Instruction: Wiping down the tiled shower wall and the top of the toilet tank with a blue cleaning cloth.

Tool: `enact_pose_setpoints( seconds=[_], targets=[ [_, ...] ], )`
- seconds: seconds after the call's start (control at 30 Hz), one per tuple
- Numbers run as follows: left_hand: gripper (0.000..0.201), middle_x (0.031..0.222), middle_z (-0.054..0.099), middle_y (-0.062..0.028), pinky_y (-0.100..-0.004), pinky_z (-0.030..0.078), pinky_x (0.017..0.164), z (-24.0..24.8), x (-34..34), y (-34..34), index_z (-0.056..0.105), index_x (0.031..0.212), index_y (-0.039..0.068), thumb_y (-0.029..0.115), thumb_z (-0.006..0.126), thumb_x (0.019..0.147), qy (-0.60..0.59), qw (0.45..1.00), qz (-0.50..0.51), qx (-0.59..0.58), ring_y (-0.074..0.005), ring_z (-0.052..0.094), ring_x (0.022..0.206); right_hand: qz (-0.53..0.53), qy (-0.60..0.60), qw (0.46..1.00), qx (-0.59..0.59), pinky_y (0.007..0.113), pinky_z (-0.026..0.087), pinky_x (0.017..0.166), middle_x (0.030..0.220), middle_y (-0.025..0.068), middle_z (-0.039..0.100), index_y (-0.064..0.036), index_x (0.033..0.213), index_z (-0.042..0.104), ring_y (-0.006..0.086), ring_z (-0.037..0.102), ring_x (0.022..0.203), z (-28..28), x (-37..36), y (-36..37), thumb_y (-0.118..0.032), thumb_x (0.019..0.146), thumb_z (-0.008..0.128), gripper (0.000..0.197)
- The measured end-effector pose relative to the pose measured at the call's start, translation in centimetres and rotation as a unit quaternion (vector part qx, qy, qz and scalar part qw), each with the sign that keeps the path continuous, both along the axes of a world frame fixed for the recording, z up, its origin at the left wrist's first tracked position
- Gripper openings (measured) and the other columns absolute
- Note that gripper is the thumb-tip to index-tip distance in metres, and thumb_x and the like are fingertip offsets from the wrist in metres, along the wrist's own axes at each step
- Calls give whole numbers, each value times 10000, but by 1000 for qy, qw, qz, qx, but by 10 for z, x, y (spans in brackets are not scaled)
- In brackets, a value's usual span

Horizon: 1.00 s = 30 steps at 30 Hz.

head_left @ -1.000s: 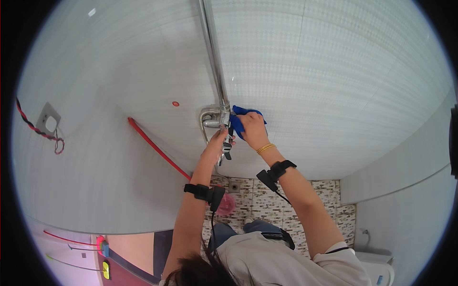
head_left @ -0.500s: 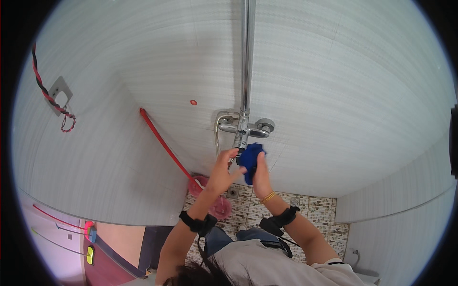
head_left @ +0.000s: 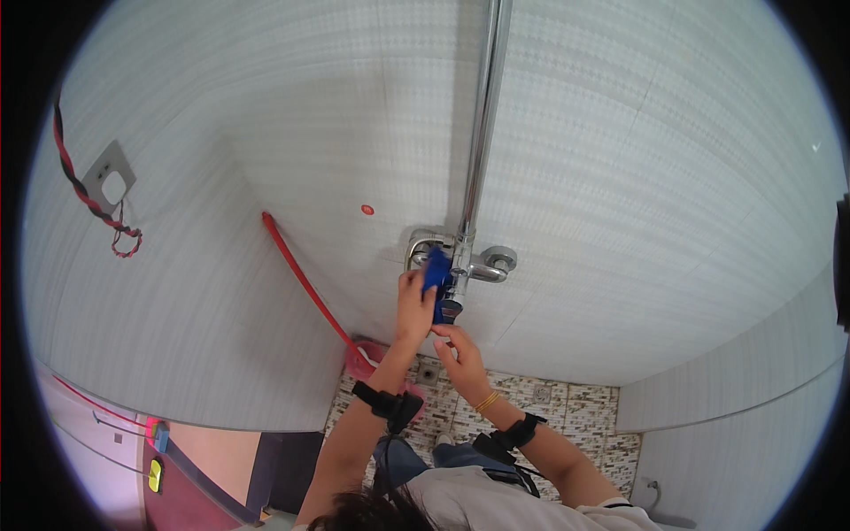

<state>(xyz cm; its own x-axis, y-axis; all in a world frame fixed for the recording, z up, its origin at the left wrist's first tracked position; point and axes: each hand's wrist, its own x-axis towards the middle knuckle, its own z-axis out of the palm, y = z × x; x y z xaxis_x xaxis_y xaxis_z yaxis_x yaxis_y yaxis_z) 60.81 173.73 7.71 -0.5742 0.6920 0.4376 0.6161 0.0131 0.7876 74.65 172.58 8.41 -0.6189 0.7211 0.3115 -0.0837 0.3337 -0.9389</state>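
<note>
A blue cloth (head_left: pixel 436 270) is in my left hand (head_left: pixel 414 308), whose fingers are closed round it. The cloth lies against the left side of the chrome shower mixer (head_left: pixel 486 270) and covers part of it. Just below the mixer's dark lower end (head_left: pixel 452 311) is my right hand (head_left: pixel 463 361). Its fingers are loosely bent and apart, with nothing seen in them, and the index fingertip is close to the cloth's lower edge. Whether that fingertip touches the cloth I cannot tell.
A chrome pipe (head_left: pixel 486 115) rises up the wall from the mixer. To the left, a red pole (head_left: pixel 305 281) leans on the wall above a pink basin (head_left: pixel 361 356). A twisted red-black wire (head_left: pixel 73 168) hangs by a wall socket (head_left: pixel 110 177). Mosaic tiles (head_left: pixel 567 411) cover the floor.
The blue cloth has passed from my right hand to my left and moved up-left against the mixer. My right hand has dropped lower, off the cloth. The view has shifted slightly.
</note>
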Motion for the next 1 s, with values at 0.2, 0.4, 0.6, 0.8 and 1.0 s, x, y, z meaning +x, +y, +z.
enact_pose_setpoints(
  seconds=[0.2, 0.4, 0.6, 0.8, 1.0],
  targets=[
    [462, 956, 459, -149, -396, 446, 750, 12, -9, 19, 454, 1198, 123, 63, 539, 748, 143, 985, 13, -93, -323, 500, 901, -17, -47, 999, 7, 254, 414, 714, 1006, 83, 542, -45, 1028, 545, 170, 524, 872, -16, 7, 2, -82, 845, 492, 195],
    [368, 945, 520, -198, -424, 449, 720, 9, -11, 26, 456, 1139, 14, 91, 503, 783, 122, 986, 50, -100, -371, 532, 851, 11, -89, 995, 36, 262, 430, 712, 958, 76, 560, -47, 1013, 549, 168, 538, 849, -23, 4, -1, -86, 844, 493, 183],
    [361, 942, 542, -202, -434, 457, 698, -16, -22, 31, 458, 1129, 11, 124, 505, 789, 79, 990, 114, -31, -378, 547, 834, 45, -95, 994, -15, 355, 431, 733, 921, 130, 564, -38, 986, 561, 303, 540, 838, -27, 5, -9, -105, 814, 504, 193],
    [315, 924, 554, -207, -427, 450, 683, 7, -14, 24, 482, 1069, -4, 99, 517, 773, 88, 978, 125, -139, -383, 547, 803, 52, -134, 990, -13, 356, 432, 744, 937, 130, 571, -39, 976, 570, 299, 544, 846, -30, 18, -14, -113, 809, 505, 194],
    [331, 929, 555, -224, -408, 441, 700, 16, -15, 11, 455, 1094, 12, 74, 507, 773, 52, 989, 134, -43, -391, 546, 833, 45, -122, 990, 54, 311, 447, 666, 908, 121, 579, -50, 973, 576, 261, 554, 801, -49, 29, -22, -111, 823, 502, 178]
  ],
)
